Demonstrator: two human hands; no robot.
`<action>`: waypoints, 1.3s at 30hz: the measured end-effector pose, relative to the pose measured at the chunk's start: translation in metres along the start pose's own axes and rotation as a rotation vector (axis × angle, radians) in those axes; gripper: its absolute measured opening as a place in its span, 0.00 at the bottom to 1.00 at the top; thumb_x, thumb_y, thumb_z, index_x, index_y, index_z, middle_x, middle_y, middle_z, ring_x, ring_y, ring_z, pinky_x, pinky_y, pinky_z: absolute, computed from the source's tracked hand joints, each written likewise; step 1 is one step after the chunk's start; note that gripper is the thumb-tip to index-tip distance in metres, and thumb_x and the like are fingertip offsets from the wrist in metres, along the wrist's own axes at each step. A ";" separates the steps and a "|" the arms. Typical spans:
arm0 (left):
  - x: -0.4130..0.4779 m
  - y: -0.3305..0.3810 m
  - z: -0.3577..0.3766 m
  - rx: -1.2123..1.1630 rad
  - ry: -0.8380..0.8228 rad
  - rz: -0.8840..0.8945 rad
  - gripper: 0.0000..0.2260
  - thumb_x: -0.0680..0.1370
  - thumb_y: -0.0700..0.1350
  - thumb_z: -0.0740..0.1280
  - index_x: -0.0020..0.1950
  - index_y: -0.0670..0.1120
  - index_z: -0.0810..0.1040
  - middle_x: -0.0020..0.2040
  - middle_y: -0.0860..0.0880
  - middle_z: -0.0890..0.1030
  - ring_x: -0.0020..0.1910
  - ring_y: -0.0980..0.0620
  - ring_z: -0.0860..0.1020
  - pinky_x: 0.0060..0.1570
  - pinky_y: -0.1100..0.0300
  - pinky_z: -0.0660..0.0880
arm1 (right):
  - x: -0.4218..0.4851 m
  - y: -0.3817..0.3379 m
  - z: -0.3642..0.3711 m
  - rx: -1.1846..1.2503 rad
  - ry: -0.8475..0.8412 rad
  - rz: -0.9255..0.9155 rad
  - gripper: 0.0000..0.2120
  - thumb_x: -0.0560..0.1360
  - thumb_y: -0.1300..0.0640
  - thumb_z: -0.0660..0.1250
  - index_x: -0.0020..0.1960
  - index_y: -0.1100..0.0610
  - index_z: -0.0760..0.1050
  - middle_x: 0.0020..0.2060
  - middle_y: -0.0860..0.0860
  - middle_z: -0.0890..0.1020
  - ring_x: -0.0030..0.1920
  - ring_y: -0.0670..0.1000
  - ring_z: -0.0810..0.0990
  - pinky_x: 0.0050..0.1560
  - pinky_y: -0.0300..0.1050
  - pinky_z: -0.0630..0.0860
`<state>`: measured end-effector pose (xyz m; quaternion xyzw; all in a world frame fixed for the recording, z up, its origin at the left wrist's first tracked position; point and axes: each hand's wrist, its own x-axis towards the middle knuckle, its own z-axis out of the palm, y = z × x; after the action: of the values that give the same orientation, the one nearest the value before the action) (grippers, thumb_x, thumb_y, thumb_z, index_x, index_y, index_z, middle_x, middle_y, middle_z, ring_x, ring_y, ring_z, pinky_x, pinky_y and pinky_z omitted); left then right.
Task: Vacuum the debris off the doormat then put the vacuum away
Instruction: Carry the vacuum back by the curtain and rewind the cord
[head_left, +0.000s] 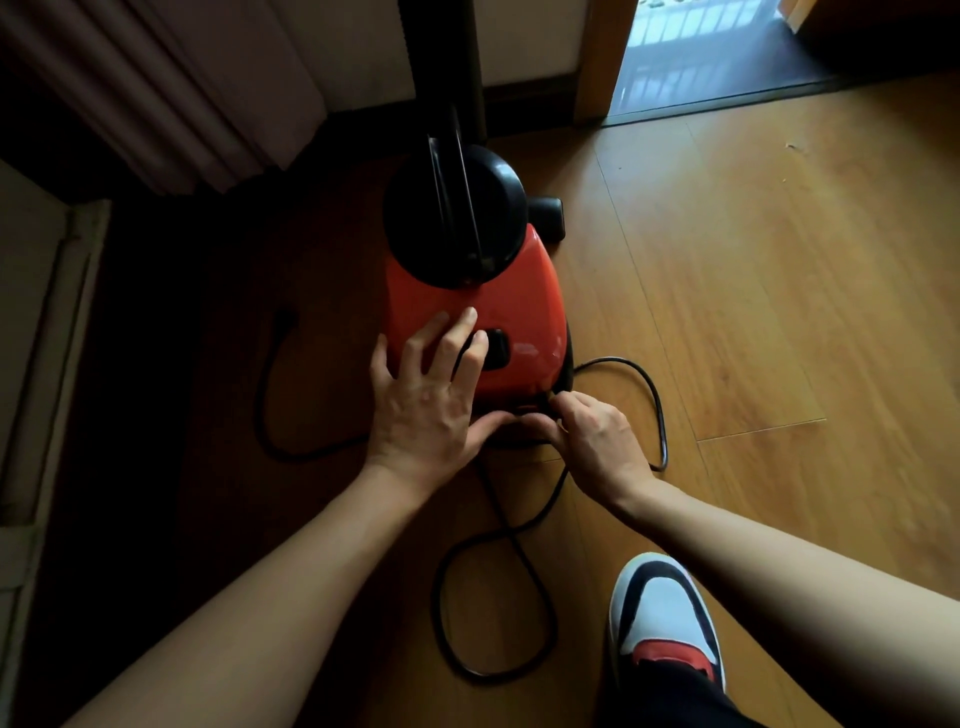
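Red plastic canister vacuum with a black domed top (441, 306) stands on the wooden plank floor (753, 312), near its far edge by the wall, toward the dim left corner. No doormat in view, so judged: vacuuming done, stowing step in hand. Your left hand (421, 410) lies flat on the red shell, fingers (457, 338) straight and spread, one fingertip at the small black button (496, 348) on the rear of the housing. Your right hand (592, 441) is at the low rear edge of the body, fingers curled, apparently pinching the long black power cord (436, 597) where it enters the housing; the exact contact is partly hidden by the knuckles. Cord lies slack in loops across the floor: one to the right of the body, one crossing itself toward the near edge beside your white, black and red shoe (665, 618), and one to the left ending at the black plug (285, 317), which lies loose on the floor. Likely step: rewinding or gathering the cord. Method notes: hold the shell down firmly with the flat hand so the body does not roll. Feed the cord through the pinching fingers to slow it. Clear the crossed loop first, since it may knot. Watch the plug, which could whip against the shell or your wrist at the end of its travel.
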<state>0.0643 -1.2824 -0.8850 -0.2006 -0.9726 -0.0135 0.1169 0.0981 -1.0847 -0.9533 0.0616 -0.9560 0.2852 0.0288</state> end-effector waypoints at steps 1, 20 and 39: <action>0.000 0.001 -0.001 -0.004 -0.002 -0.005 0.39 0.68 0.69 0.69 0.71 0.48 0.67 0.75 0.49 0.67 0.72 0.45 0.64 0.64 0.32 0.64 | -0.001 0.000 -0.001 -0.001 -0.006 -0.001 0.29 0.78 0.35 0.52 0.46 0.59 0.76 0.37 0.51 0.78 0.34 0.51 0.76 0.33 0.39 0.68; 0.001 0.010 0.000 -0.044 0.031 -0.063 0.34 0.69 0.65 0.70 0.69 0.48 0.68 0.72 0.49 0.69 0.69 0.45 0.67 0.64 0.31 0.65 | 0.004 -0.001 -0.004 0.332 0.014 0.198 0.29 0.83 0.38 0.51 0.41 0.58 0.79 0.34 0.52 0.82 0.35 0.49 0.80 0.35 0.48 0.76; 0.006 -0.009 -0.017 -0.071 -0.094 -0.027 0.35 0.64 0.47 0.79 0.68 0.52 0.69 0.72 0.52 0.69 0.66 0.46 0.68 0.58 0.37 0.72 | 0.039 -0.018 -0.027 0.877 -0.554 0.979 0.16 0.74 0.48 0.74 0.35 0.54 0.72 0.24 0.47 0.65 0.24 0.46 0.59 0.26 0.41 0.57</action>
<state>0.0592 -1.2901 -0.8670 -0.1920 -0.9785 -0.0401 0.0638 0.0628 -1.0885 -0.9172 -0.2989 -0.6433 0.5976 -0.3739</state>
